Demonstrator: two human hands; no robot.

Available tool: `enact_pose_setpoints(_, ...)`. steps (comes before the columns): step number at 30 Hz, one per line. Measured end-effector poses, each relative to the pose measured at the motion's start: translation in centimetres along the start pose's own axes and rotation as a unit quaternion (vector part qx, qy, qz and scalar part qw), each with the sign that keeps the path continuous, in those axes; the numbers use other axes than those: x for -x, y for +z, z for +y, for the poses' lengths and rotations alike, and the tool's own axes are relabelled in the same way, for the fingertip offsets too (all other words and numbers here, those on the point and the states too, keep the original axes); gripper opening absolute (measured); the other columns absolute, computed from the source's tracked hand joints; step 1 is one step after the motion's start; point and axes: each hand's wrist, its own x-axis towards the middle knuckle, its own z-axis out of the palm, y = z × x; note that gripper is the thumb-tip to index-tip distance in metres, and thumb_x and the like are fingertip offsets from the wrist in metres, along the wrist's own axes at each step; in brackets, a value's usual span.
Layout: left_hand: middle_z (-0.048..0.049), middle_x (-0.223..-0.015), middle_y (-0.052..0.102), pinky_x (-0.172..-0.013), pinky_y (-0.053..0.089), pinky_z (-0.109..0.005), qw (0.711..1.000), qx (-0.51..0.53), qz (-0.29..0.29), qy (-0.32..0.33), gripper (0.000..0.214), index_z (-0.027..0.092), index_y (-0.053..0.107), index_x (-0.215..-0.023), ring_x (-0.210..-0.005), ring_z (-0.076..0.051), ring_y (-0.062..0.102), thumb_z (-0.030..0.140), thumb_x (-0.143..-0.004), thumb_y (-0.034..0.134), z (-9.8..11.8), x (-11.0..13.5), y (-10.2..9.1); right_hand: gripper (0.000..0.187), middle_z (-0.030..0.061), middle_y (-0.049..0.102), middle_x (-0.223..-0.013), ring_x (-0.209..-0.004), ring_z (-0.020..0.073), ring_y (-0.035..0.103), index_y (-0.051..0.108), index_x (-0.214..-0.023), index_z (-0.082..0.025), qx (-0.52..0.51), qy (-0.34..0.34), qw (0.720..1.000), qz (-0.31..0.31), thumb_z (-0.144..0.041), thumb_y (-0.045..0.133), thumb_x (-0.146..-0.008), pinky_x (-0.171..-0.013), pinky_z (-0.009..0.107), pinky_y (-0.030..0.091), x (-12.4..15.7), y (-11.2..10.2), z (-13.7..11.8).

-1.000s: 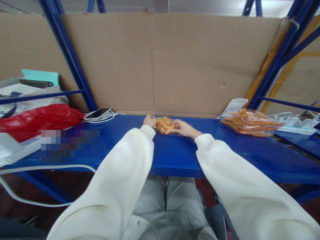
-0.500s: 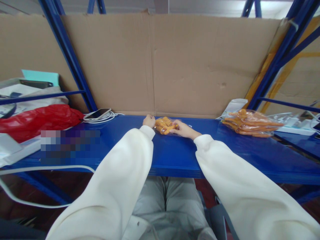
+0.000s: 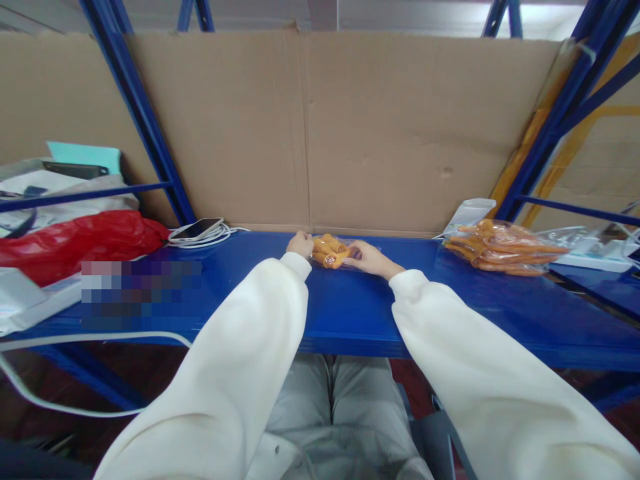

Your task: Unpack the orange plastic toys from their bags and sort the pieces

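Note:
A small clear bag of orange stick-shaped pieces (image 3: 331, 251) lies on the blue shelf (image 3: 350, 307) near the cardboard back wall. My left hand (image 3: 300, 244) is closed in a fist at the bag's left end, gripping it. My right hand (image 3: 369, 257) holds the bag's right end, fingers curled onto it. Both arms are in cream sleeves, reaching straight forward.
A pile of filled bags of orange pieces (image 3: 503, 247) lies at the right, with white flat packets (image 3: 467, 215) behind it. A phone on coiled white cable (image 3: 197, 230) sits at the back left, beside a red plastic bag (image 3: 80, 237). Blue rack posts (image 3: 145, 127) flank the cardboard.
Both hands stay on the small bag; the orange pieces inside have shifted slightly between my fingers. The view has barely moved.

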Motion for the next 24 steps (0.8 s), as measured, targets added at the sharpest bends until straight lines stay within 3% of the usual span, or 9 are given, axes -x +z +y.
enact_pose_setpoints(5,-0.0203,-0.118,0.071,-0.092,0.05,-0.037,0.998,-0.063,-0.007,-0.004,0.029,0.015,0.063,-0.111,-0.113,-0.031,0.067,0.031,-0.096,0.044,0.3,0.4,-0.8,0.005,0.0106,0.074,-0.097,-0.095,0.0252,0.068,0.07,-0.082,-0.019,0.094,0.079,0.991,0.049,-0.023,0.068,-0.081,-0.09,0.036,0.051,-0.3,-1.9,-0.1)
enact_pose_setpoints(10,-0.0219,-0.117,0.071,-0.093,0.051,-0.041,0.997,-0.081,0.015,-0.015,0.035,0.014,0.067,-0.112,-0.115,-0.034,0.065,0.034,-0.096,0.043,0.6,0.4,-2.0,0.024,0.0189,0.073,-0.102,-0.104,0.0301,0.068,0.071,-0.088,-0.016,0.142,0.183,0.957,0.176,-0.028,0.051,-0.093,-0.091,0.037,0.05,0.0,-4.6,-0.6)
enact_pose_setpoints(13,-0.0181,-0.117,0.072,-0.096,0.05,-0.037,0.996,-0.082,0.014,0.014,0.033,0.017,0.07,-0.111,-0.117,-0.031,0.065,0.03,-0.095,0.044,0.5,0.3,-2.0,0.038,0.024,0.072,-0.099,-0.102,0.0342,0.068,0.071,-0.089,-0.014,0.173,0.215,0.938,0.21,-0.041,0.045,-0.097,-0.088,0.041,0.051,0.2,-6.0,-1.1)
enact_pose_setpoints(15,-0.0123,-0.122,0.072,-0.1,0.049,-0.032,0.996,-0.068,0.0,0.055,0.031,0.02,0.071,-0.113,-0.119,-0.026,0.065,0.026,-0.093,0.047,0.4,0.2,-1.6,0.048,0.0225,0.072,-0.085,-0.094,0.034,0.07,0.072,-0.081,-0.014,0.181,0.233,0.938,0.179,-0.05,0.045,-0.096,-0.082,0.041,0.052,0.4,-6.6,-1.4)
enact_pose_setpoints(18,-0.0052,-0.127,0.07,-0.104,0.045,-0.024,0.989,-0.047,-0.067,0.124,0.033,0.023,0.073,-0.114,-0.121,-0.019,0.063,0.021,-0.09,0.049,0.3,0.2,-0.8,0.065,0.0159,0.065,-0.056,-0.065,0.026,0.067,0.07,-0.062,-0.015,0.121,0.282,0.951,0.035,-0.063,0.04,-0.094,-0.065,0.035,0.051,0.6,-6.8,-1.9)
enact_pose_setpoints(21,-0.0022,-0.122,0.073,-0.106,0.043,-0.021,0.979,-0.047,-0.123,0.155,0.036,0.023,0.077,-0.106,-0.12,-0.018,0.063,0.016,-0.087,0.047,0.2,0.0,-0.1,0.074,0.0118,0.059,-0.045,-0.039,0.0152,0.049,0.069,-0.056,-0.015,0.004,0.313,0.944,-0.108,-0.079,0.044,-0.084,-0.043,0.03,0.041,1.0,-6.6,-2.3)
enact_pose_setpoints(24,-0.002,-0.119,0.074,-0.104,0.045,-0.021,0.979,-0.058,-0.122,0.153,0.034,0.024,0.078,-0.099,-0.118,-0.018,0.064,0.018,-0.085,0.048,-0.1,-0.4,0.3,0.068,0.0089,0.061,-0.046,-0.031,0.0072,0.032,0.073,-0.066,-0.014,-0.068,0.317,0.929,-0.177,-0.08,0.06,-0.074,-0.033,0.024,0.026,1.3,-6.4,-2.9)
